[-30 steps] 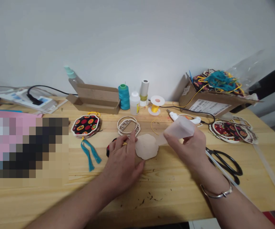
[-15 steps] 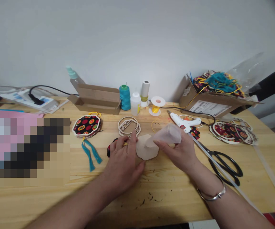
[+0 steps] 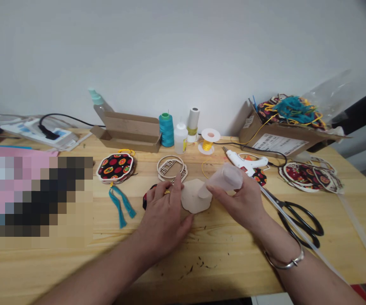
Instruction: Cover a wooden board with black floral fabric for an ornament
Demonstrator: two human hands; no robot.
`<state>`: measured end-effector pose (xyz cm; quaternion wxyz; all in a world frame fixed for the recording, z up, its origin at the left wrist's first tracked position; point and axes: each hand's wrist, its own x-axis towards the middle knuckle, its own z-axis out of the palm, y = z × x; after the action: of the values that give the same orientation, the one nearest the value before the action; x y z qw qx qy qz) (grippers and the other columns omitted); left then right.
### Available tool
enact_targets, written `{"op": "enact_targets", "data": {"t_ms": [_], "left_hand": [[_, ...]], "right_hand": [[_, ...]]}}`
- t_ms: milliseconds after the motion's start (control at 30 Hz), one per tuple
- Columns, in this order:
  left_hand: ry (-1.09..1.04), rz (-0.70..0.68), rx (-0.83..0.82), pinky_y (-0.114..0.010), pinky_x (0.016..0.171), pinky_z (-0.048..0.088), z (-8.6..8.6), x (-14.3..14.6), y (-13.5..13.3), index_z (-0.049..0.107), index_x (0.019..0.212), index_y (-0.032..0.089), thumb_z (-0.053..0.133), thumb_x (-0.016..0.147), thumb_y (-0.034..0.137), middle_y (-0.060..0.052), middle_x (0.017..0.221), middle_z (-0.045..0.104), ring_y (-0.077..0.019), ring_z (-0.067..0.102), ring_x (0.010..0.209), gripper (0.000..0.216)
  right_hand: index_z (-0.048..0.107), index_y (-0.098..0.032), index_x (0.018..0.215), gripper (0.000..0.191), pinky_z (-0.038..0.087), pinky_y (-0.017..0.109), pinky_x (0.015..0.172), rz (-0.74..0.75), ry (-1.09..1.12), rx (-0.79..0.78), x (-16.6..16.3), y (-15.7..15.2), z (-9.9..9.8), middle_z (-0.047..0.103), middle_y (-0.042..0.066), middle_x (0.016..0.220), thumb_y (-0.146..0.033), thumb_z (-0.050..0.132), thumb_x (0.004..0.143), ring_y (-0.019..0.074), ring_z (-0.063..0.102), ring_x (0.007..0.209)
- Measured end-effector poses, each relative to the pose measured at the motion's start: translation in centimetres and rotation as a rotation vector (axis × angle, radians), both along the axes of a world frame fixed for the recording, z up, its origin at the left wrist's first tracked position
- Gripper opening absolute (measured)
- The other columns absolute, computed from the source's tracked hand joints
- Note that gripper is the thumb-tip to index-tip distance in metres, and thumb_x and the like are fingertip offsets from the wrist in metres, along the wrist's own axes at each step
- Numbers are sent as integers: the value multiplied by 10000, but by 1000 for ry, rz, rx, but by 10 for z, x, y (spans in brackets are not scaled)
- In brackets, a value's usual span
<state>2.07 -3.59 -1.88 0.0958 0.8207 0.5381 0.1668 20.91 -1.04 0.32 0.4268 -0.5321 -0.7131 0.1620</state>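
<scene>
A pale scalloped wooden plate point(image 3: 196, 197) lies on the table in front of me. My left hand point(image 3: 166, 207) rests flat beside it, fingers stretched out and touching its left edge; a patterned dark fabric piece point(image 3: 144, 198) shows partly under those fingers. In my right hand point(image 3: 241, 199) is a translucent squeeze bottle point(image 3: 223, 177), tipped over with its nozzle end low over the plate's right half. Whether anything flows from the tip cannot be made out. Just behind the plate lie a wooden ring and lattice frame point(image 3: 171, 167).
Right of my hands lie a white glue gun point(image 3: 246, 163) and black scissors point(image 3: 300, 224). Tasselled fabric pieces point(image 3: 115, 167) are stacked at left. Along the wall stand a cardboard box point(image 3: 132, 140), teal thread point(image 3: 166, 130), a small bottle point(image 3: 180, 139), a yellow-cord spool point(image 3: 207, 144) and a filled carton point(image 3: 278, 140).
The bottle in my right hand has shifted slightly right across the plate, and my right wrist has moved a little with it. My left hand and the plate stay put.
</scene>
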Motion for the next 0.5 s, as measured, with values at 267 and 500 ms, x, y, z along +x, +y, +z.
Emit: {"op": "enact_targets", "data": {"t_ms": [267, 500], "left_hand": [[4, -3, -5, -500, 896, 313, 1, 1, 1, -12, 1422, 125, 544, 747, 292, -135, 1162, 583, -343, 366, 1131, 890], [0, -5, 0, -499, 890, 314, 0, 1, 0, 15, 1421, 118, 536, 755, 288, -142, 1173, 576, -337, 372, 1119, 863]], "right_hand": [[556, -195, 756, 197, 458, 246, 553, 31, 4, 20, -2, -2, -4, 612, -6, 681, -334, 681, 695, 135, 558, 601], [564, -193, 740, 161, 459, 245, 532, 14, 46, 0, 0, 0, -1, 601, -17, 661, -306, 670, 696, 126, 552, 577]]}}
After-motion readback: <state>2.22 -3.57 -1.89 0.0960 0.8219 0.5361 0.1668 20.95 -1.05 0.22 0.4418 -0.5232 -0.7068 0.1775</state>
